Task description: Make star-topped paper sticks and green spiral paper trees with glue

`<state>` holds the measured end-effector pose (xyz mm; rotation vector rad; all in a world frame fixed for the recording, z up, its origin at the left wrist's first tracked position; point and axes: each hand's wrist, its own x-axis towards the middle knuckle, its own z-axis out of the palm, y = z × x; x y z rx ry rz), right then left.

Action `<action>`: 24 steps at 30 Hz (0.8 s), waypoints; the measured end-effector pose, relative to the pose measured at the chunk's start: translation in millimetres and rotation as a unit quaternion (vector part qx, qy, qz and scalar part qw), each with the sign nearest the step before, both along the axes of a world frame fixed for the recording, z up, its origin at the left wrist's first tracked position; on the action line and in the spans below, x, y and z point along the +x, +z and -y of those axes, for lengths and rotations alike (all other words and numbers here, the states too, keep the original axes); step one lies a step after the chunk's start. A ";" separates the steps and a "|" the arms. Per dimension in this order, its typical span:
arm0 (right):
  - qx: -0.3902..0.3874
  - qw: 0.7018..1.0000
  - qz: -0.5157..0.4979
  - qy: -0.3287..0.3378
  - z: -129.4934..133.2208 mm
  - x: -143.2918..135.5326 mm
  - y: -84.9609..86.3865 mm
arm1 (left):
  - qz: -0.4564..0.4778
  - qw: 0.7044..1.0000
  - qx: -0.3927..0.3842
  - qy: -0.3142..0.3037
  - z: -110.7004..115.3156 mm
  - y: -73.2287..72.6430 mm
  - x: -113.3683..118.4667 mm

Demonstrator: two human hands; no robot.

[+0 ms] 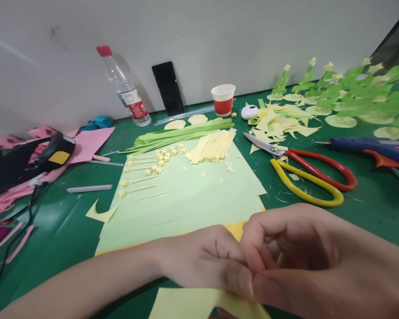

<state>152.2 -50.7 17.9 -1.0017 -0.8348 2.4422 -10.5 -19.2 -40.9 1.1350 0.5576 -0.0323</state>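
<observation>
My left hand [213, 261] is curled closed at the near edge of the table, its thumb tip meeting the thumb of my right hand [306, 257]. The fingers of my right hand are pinched and bent against my left fingers. A sliver of yellow shows between the right fingers; what the hands hold is mostly hidden. Just below them is a pale yellow paper sheet [179, 303] with a curved cut-out. Beyond lies a light green sheet [186, 199] bearing small folded paper stars [162, 155], some on thin sticks, and a pile of pale yellow strips [211, 146].
Scissors [286, 155] and a blue glue gun [369, 146] lie right, before paper scraps [282, 119] and green star-topped paper plants [352, 93]. A bottle [129, 93], phone [168, 88] and paper cup [223, 99] stand behind. A tape measure [58, 150] and pink paper [93, 141] are left.
</observation>
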 end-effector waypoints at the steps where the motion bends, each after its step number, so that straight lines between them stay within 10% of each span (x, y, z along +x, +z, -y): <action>1: 0.001 1.000 -0.010 -0.005 -0.2 -0.1 0.8 | 0.003 1.000 0.000 -0.002 -0.6 -0.7 -0.4; 11: 0.071 0.988 0.138 -0.022 -4.4 0.5 7.2 | 0.029 0.999 -0.014 0.034 -1.3 1.0 -0.8; 24: 0.084 0.996 0.018 0.001 -12.1 7.4 -17.7 | 0.086 0.994 -0.051 0.033 -7.0 11.0 5.0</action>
